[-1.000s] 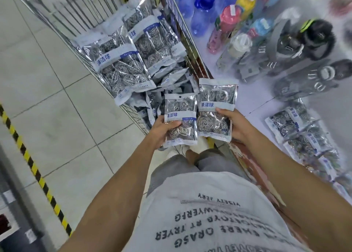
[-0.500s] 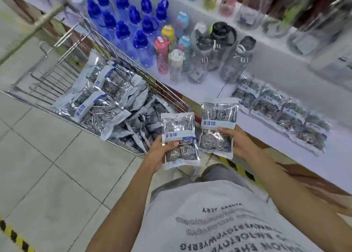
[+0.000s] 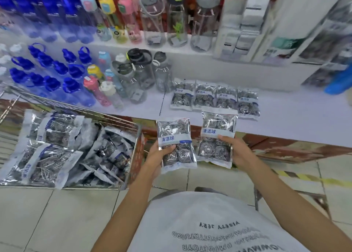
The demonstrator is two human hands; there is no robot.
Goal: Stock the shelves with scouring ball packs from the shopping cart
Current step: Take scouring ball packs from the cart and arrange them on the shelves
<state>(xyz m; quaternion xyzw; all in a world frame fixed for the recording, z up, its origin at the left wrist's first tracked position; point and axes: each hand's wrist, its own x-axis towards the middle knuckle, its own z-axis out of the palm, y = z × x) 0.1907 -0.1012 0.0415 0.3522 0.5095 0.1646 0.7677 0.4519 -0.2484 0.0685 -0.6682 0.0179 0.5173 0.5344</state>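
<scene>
Currently, two scouring ball packs are being held above the floor, between the cart and the shelf: the left pack (image 3: 176,143) is sitting in the left hand (image 3: 159,156), thumb curling over its front at mid-height, fingers hidden behind; the right pack (image 3: 217,138) is being pinched at its right edge by the right hand (image 3: 237,152), thumb lying across the front just under the blue label. Both packs are standing upright, labels facing the camera, close beside each other but not touching. Beyond the hands, a row of four stocked packs (image 3: 215,97) is already lying side by side on the lower shelf (image 3: 285,122), with bare shelf surface running on to the right of the row. To the left of the hands, the shopping cart (image 3: 137,137) is still holding a loose heap of cart packs (image 3: 62,148), so by this evidence the job is looking early: four placed, two in transit, many remaining. Both forearms are reaching forward from the body, elbows bent, wrists roughly level. Water bottles (image 3: 76,74) are crowding the shelf beyond and to the left of the left hand.
</scene>
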